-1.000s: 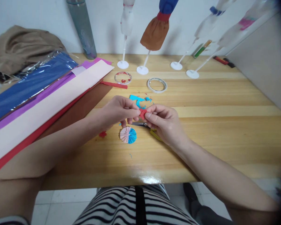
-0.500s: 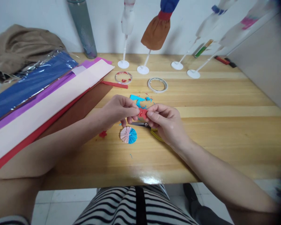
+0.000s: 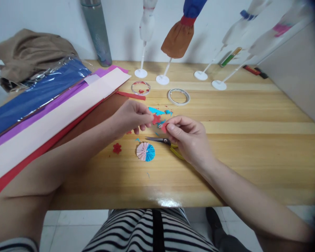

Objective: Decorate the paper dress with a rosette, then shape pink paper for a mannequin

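Between the thumb and fingers of my left hand is a red paper flower, held above the table. My right hand pinches a small red paper piece, apart from the flower. Below the hands lie scissors with yellow handles, partly hidden by my right hand. A pleated pink-and-blue paper rosette lies flat in front of them. Another red paper flower rests to its left. Blue paper scraps are scattered behind my hands.
Long paper sheets and a brown cloth fill the left. Two tape rolls, one white, lie mid-table. Behind stand a bottle and several figures on white stands, one in a brown skirt. A green-and-orange tube leans by the wall.
My hands have moved apart: the red paper pieces that were together are now separate, a flower in my left hand and a small piece in my right. The view has shifted slightly.
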Available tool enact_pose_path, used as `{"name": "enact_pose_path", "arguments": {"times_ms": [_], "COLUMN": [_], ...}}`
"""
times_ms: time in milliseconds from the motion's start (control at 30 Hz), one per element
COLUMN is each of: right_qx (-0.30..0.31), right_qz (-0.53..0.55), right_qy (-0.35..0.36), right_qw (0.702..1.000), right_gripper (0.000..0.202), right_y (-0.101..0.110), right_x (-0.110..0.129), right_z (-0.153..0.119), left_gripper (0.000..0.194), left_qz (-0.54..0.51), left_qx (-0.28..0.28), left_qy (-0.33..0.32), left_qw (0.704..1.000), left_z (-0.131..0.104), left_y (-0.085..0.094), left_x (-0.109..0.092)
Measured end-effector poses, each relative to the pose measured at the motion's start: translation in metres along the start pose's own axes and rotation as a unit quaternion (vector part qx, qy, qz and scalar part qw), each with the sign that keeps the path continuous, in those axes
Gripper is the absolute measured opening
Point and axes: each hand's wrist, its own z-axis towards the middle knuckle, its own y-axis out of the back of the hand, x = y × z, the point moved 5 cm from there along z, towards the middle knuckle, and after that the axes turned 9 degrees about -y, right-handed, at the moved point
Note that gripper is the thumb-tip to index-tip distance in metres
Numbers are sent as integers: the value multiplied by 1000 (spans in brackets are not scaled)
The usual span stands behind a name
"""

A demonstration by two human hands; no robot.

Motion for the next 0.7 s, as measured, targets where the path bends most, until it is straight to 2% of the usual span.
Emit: {"name": "enact_pose_path", "arguments": {"times_ms": [167,300,433,567,700], "right_qx": [85,159,206,217,225], "right_qz": [-111,-232,-341,-399,-450], "right_qy": [12,46,65,79,126], "right_qw": [990,959,915,887,855], "right_gripper": [17,18,24,27,27], "right_y": [-22,-57,-87,-95,-96], "right_x": [9,15,8,-1,-1], "right_z": [13,35,56,66,63], "left_gripper": [19,24,25,25,25], "left_qz": [-45,-53,-61,-35,-42], "left_qx": [-68,-78,-85,-82,-74], "left_qy": [-78,-94,-114,-113,-121], "left_qw": [994,991,988,990,989], "left_z": [1,-5,-11,-13,-11], "left_y": [30,37,40,42,43], "left_x": [-21,-30,-36,-39,-39]}}
